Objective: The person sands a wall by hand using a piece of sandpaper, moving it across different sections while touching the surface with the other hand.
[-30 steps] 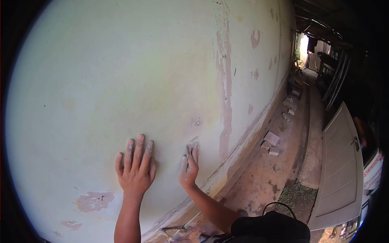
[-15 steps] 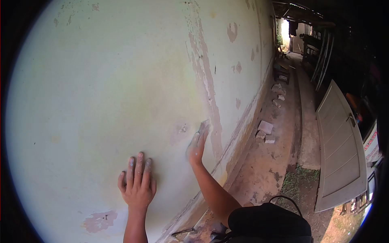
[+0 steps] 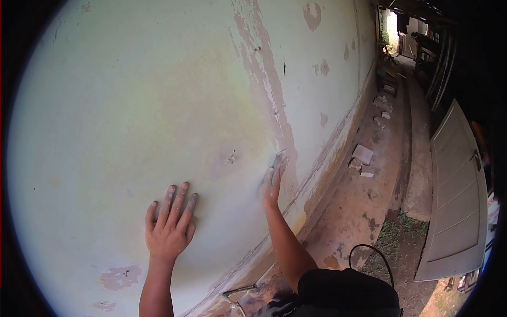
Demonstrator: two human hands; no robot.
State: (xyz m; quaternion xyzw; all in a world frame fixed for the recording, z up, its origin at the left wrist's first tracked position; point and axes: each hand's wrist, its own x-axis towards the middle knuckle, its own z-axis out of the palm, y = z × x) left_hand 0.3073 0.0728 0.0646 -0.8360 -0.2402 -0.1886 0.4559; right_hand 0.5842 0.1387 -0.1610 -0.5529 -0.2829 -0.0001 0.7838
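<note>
A pale green wall [image 3: 105, 132] with patches of peeled paint fills the left and middle. My left hand [image 3: 170, 224] lies on it at the lower left, fingers spread and pointing up, with pale dust on the fingertips. Further right, my right hand [image 3: 273, 182] is against the wall beside the long peeled strip [image 3: 269, 79]. Its fingers point up, and something thin and greyish shows at the fingertips, too unclear to name. A small chipped spot [image 3: 231, 157] lies between the hands, above them.
Broken pale blocks [image 3: 363, 154] lie on the dirty walkway [image 3: 343, 211] along the wall's foot. A light panelled door [image 3: 457, 201] leans at the right. Rubble and stacked items stand further back. A dark strap loop [image 3: 369, 248] shows at the lower right.
The view has shifted, so the walkway and door appear further right. My left hand is tilted slightly differently on the wall. My right hand remains beside the peeled strip.
</note>
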